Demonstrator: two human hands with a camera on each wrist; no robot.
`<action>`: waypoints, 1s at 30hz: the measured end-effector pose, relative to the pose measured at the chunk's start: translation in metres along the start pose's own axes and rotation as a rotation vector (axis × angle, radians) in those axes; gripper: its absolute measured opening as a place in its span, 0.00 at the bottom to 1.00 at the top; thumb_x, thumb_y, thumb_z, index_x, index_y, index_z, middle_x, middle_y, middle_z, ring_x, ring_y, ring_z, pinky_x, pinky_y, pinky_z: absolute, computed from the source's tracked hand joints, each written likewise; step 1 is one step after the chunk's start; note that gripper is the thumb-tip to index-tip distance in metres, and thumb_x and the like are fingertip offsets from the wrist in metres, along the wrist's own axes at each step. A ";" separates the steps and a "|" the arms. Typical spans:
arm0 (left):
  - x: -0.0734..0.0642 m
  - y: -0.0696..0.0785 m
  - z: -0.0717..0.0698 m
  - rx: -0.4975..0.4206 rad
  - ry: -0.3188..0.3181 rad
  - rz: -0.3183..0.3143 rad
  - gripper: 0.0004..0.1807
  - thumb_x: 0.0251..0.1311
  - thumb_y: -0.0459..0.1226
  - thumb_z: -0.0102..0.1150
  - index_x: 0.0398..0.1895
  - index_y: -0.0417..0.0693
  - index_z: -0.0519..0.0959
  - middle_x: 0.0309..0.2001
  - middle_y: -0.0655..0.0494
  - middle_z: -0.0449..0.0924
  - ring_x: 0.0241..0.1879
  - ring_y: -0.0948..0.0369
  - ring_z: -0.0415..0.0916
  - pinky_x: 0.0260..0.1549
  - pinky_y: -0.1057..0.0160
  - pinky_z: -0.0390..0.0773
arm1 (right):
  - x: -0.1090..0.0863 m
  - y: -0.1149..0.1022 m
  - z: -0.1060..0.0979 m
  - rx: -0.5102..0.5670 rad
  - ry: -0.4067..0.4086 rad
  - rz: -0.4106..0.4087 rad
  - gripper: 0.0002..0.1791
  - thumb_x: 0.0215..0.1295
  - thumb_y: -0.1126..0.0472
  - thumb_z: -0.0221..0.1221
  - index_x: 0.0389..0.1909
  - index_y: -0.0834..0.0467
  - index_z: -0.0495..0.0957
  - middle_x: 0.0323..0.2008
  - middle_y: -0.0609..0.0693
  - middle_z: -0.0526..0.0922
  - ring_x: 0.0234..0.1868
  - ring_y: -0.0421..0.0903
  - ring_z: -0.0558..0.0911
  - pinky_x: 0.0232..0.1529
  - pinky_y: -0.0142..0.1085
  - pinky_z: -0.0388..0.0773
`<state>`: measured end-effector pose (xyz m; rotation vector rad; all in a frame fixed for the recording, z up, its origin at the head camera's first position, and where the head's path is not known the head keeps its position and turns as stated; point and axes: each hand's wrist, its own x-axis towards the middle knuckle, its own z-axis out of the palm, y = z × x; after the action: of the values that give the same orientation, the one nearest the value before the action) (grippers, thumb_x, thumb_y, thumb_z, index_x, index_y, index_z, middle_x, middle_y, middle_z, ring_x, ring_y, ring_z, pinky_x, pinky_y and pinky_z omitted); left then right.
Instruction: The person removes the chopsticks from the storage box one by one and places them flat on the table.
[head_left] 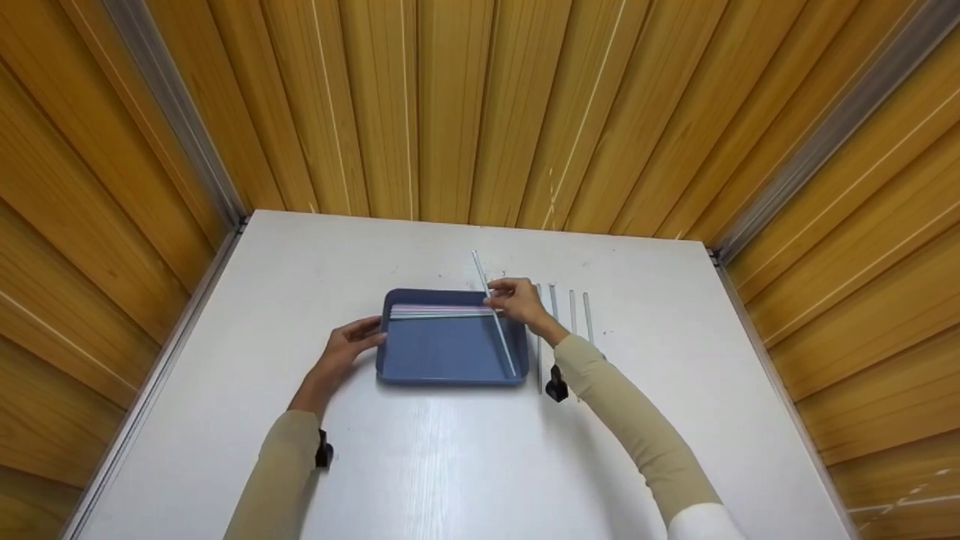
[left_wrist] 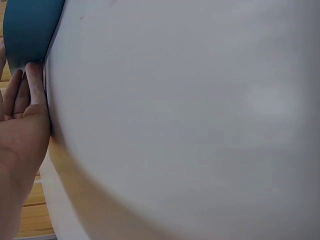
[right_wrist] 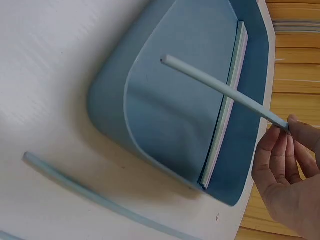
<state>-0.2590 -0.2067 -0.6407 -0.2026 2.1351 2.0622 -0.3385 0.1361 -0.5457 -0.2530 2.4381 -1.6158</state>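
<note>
A blue rectangular tray (head_left: 450, 352) lies on the white table. Along its far side rests a row of thin pastel sticks (head_left: 439, 311), pink, white and greenish. My right hand (head_left: 517, 300) pinches a pale blue stick (head_left: 501, 334) between thumb and fingertips, nearer its far end. This stick slants above the tray's right part; in the right wrist view its free end (right_wrist: 172, 62) shows a small dark spot. At the tray's left wall, my left hand (head_left: 349, 347) touches the outside with fairly straight fingers. The left wrist view shows these fingers (left_wrist: 35, 82) against the tray wall.
Right of the tray, several pale sticks (head_left: 573, 311) lie apart on the table (head_left: 420, 465), partly hidden beneath my right forearm. Wood-patterned panels (head_left: 450, 112) stand behind and at both sides of the table, with grey metal posts (head_left: 176, 105) at the corners.
</note>
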 end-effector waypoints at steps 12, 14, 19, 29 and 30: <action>0.001 -0.002 -0.002 -0.005 -0.005 0.039 0.32 0.62 0.37 0.71 0.69 0.40 0.74 0.69 0.41 0.75 0.70 0.51 0.72 0.57 0.73 0.78 | -0.011 0.013 -0.044 0.049 0.083 0.072 0.24 0.62 0.69 0.69 0.59 0.72 0.78 0.37 0.53 0.86 0.34 0.37 0.84 0.40 0.37 0.89; 0.001 -0.002 -0.001 -0.004 -0.006 0.038 0.31 0.62 0.37 0.71 0.69 0.40 0.75 0.69 0.42 0.75 0.70 0.51 0.72 0.58 0.73 0.78 | -0.013 0.015 -0.051 0.070 0.085 0.074 0.24 0.63 0.69 0.68 0.59 0.73 0.77 0.37 0.53 0.85 0.35 0.40 0.86 0.40 0.37 0.89; 0.001 -0.002 -0.001 -0.001 -0.010 0.034 0.32 0.62 0.37 0.71 0.69 0.40 0.74 0.69 0.41 0.75 0.70 0.50 0.72 0.59 0.72 0.78 | -0.019 0.024 -0.068 0.110 0.111 0.097 0.24 0.64 0.71 0.67 0.59 0.75 0.76 0.35 0.51 0.86 0.36 0.41 0.89 0.35 0.30 0.88; -0.001 0.000 -0.001 -0.003 -0.019 0.040 0.32 0.63 0.37 0.71 0.69 0.39 0.73 0.69 0.39 0.75 0.68 0.51 0.74 0.57 0.74 0.78 | -0.035 0.053 -0.113 0.096 0.167 0.175 0.24 0.67 0.69 0.65 0.62 0.75 0.75 0.37 0.50 0.86 0.38 0.40 0.89 0.37 0.29 0.88; -0.001 0.000 -0.001 -0.003 -0.016 0.040 0.32 0.63 0.37 0.71 0.69 0.39 0.74 0.69 0.40 0.75 0.67 0.52 0.74 0.56 0.74 0.78 | -0.037 0.056 -0.117 0.094 0.170 0.181 0.24 0.68 0.69 0.65 0.62 0.75 0.74 0.37 0.49 0.86 0.37 0.39 0.89 0.37 0.29 0.88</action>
<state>-0.2585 -0.2078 -0.6400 -0.1445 2.1439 2.0809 -0.3355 0.2709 -0.5501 0.1217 2.4140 -1.7282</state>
